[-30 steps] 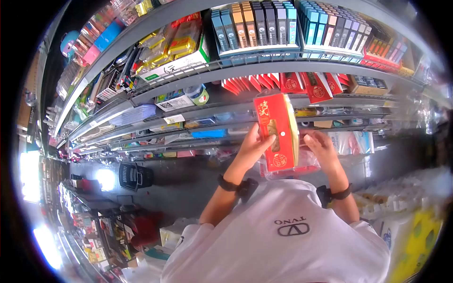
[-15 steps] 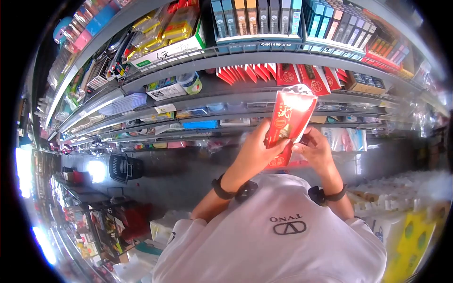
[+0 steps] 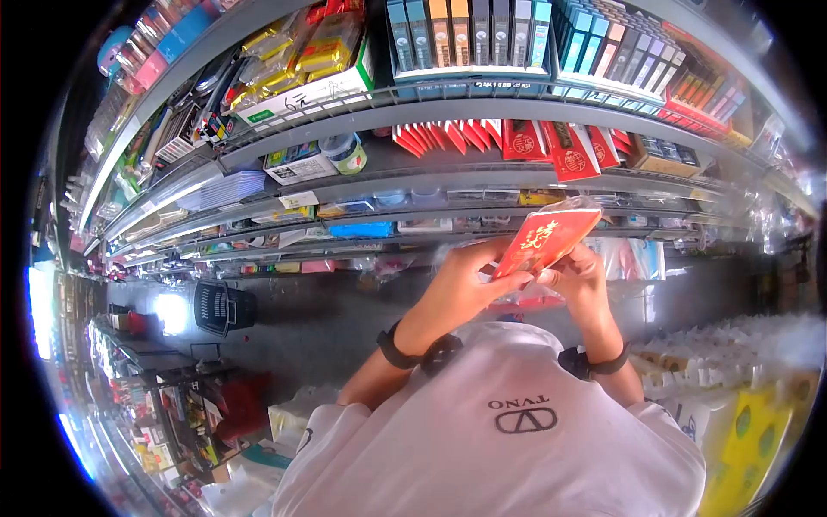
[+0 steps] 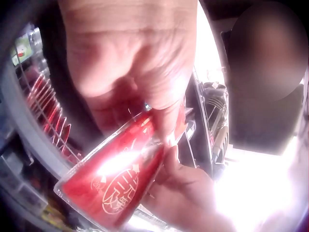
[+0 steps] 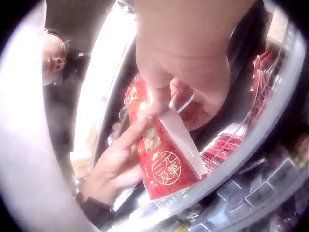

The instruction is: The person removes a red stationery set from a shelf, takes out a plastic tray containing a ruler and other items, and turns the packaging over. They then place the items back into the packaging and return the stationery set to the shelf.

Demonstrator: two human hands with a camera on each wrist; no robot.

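Observation:
Both hands hold a red packet (image 3: 548, 239) with gold lettering, wrapped in clear plastic. Its face tilts up, and the far end points away from the body in the head view. My left hand (image 3: 465, 289) grips the left side, thumb over the near end. On the right side, my right hand (image 3: 579, 284) pinches the edge between thumb and fingers. A gold ring emblem shows on the packet (image 5: 161, 150) in the right wrist view, beside a small window and a pale side. Glare covers part of the packet (image 4: 113, 174) in the left wrist view.
Ahead, shelves carry red packets (image 3: 570, 153), upright coloured boxes (image 3: 469, 36) and a white carton (image 3: 306, 96) of yellow-wrapped goods. A black basket (image 3: 222, 308) stands on the floor at left. White and yellow packages (image 3: 749, 439) lie at the right.
The packet has tipped from nearly upright to a flatter slant, its top end lowering and swinging right. My right hand has closed in from beside it to pinch its edge.

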